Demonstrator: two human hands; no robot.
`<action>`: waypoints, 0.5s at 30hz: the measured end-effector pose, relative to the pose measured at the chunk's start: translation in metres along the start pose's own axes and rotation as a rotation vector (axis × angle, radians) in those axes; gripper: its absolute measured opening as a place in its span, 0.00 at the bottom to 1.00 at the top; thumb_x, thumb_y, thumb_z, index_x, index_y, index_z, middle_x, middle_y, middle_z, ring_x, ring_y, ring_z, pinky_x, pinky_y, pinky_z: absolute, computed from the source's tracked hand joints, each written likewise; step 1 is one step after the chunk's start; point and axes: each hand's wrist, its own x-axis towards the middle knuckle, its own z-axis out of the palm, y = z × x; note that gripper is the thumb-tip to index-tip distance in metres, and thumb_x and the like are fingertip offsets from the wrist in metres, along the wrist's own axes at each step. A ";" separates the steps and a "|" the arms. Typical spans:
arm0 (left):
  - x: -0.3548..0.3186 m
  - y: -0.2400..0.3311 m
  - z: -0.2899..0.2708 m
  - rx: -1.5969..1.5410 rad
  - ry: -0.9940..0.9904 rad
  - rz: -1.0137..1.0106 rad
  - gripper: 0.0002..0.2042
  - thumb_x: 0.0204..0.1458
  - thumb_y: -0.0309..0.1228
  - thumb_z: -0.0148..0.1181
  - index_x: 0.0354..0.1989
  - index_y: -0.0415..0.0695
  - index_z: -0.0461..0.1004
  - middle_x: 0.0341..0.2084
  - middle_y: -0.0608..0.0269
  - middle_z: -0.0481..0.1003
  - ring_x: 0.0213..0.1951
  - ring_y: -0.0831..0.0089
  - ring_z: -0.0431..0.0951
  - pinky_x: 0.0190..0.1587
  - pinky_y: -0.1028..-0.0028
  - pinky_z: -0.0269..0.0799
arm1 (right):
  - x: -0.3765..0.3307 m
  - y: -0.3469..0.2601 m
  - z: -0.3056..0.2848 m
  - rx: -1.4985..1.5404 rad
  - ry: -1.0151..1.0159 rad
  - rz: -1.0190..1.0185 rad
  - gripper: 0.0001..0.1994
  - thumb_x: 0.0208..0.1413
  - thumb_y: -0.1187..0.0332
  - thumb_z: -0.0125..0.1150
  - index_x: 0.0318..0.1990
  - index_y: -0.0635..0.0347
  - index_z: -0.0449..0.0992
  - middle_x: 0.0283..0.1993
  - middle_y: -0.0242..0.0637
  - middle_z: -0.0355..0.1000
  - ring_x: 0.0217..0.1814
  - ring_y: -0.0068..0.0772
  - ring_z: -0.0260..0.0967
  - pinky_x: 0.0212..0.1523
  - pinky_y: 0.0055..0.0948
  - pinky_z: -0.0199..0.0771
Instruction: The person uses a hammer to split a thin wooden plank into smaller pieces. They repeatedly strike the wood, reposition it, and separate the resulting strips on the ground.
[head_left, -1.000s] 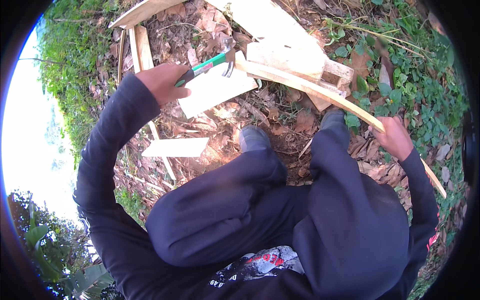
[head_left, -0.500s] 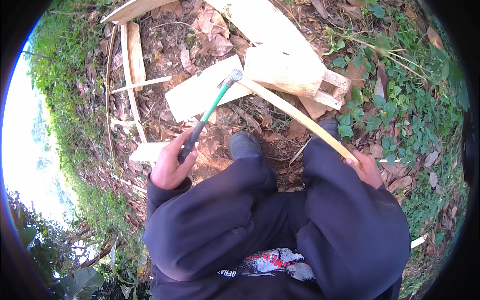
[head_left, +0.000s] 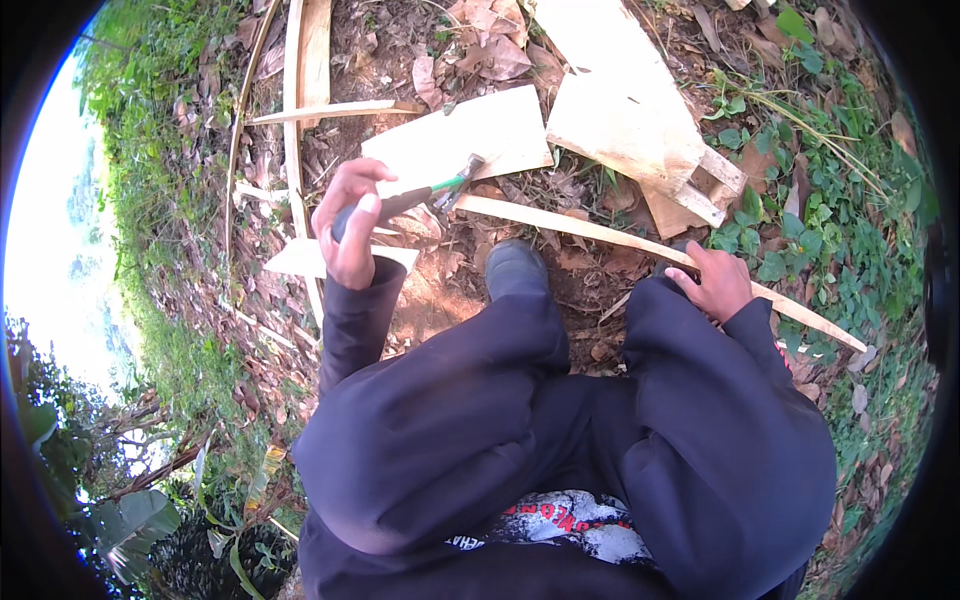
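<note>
Green-necked hammer point(head_left: 446, 185) beside a pale wooden strip point(head_left: 570, 225)

We see the hammer in the left hand point(head_left: 352, 258), which is closed loosely around the dark grip, low toward the butt, with the forefinger lifted away. Held so far down, the handle seems to give reach without the arm stretching. The head hangs near the left end of the strip, its claw turned down toward the wood; whether the two touch, we cannot tell.

We find the right hand point(head_left: 722, 285) clamped on the strip well along its length, fingers over the far edge and thumb on the near side. That hold, between the middle and the right end, probably keeps the long piece from swinging. The strip crosses in front of the person, past the left shoe point(head_left: 517, 270) and over toward the green plants point(head_left: 780, 240) on the right.

In looks, we would call it long, narrow and yellowish, slightly bowed, although this lens bends straight edges, and tapering to a thin right tip.

Beyond it we notice a pale board point(head_left: 490, 130) lying flat on dry leaves, and to its right a broad plank point(head_left: 630, 115) whose near end lies beside a notched wooden piece point(head_left: 722, 185). On the left, a short stick point(head_left: 345, 110) lies across a slender upright-running slat point(head_left: 293, 165).
</note>
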 end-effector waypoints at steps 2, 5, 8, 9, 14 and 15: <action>0.016 -0.006 0.014 -0.322 -0.041 0.000 0.13 0.58 0.34 0.46 0.26 0.38 0.65 0.25 0.51 0.72 0.30 0.68 0.71 0.38 0.70 0.65 | 0.004 0.007 0.009 -0.022 -0.005 0.019 0.22 0.61 0.48 0.51 0.31 0.60 0.71 0.21 0.51 0.70 0.29 0.59 0.71 0.32 0.53 0.68; 0.031 -0.018 0.017 -0.560 -0.075 0.005 0.17 0.61 0.37 0.44 0.19 0.46 0.58 0.11 0.69 0.58 0.15 0.80 0.53 0.23 0.73 0.53 | 0.015 0.012 0.021 0.001 0.010 0.144 0.26 0.63 0.45 0.47 0.26 0.60 0.72 0.18 0.52 0.69 0.27 0.60 0.71 0.31 0.53 0.69; 0.031 -0.019 0.013 -0.586 -0.048 -0.048 0.17 0.59 0.36 0.44 0.17 0.47 0.57 0.09 0.73 0.54 0.14 0.81 0.49 0.22 0.74 0.50 | 0.021 0.013 0.031 -0.084 0.164 0.165 0.27 0.64 0.45 0.45 0.24 0.60 0.73 0.17 0.51 0.69 0.26 0.59 0.70 0.29 0.53 0.68; 0.027 -0.018 0.012 -0.573 -0.031 -0.050 0.17 0.58 0.36 0.44 0.17 0.48 0.57 0.09 0.73 0.53 0.13 0.81 0.48 0.22 0.74 0.49 | 0.021 0.014 0.032 -0.102 0.211 0.176 0.27 0.64 0.45 0.44 0.24 0.60 0.73 0.17 0.51 0.69 0.26 0.59 0.70 0.28 0.52 0.68; 0.004 -0.045 0.005 -0.804 0.093 0.029 0.15 0.55 0.31 0.44 0.16 0.47 0.56 0.08 0.72 0.53 0.13 0.80 0.48 0.22 0.73 0.49 | -0.011 0.029 0.023 -0.020 0.271 0.078 0.19 0.56 0.50 0.59 0.31 0.59 0.68 0.27 0.45 0.72 0.29 0.52 0.71 0.31 0.47 0.67; 0.003 -0.035 0.001 -0.805 0.101 0.032 0.14 0.55 0.31 0.44 0.16 0.47 0.56 0.08 0.72 0.54 0.13 0.80 0.48 0.22 0.73 0.49 | -0.022 0.038 0.013 -0.038 0.227 0.160 0.22 0.54 0.46 0.61 0.34 0.58 0.69 0.30 0.44 0.73 0.33 0.51 0.72 0.33 0.46 0.68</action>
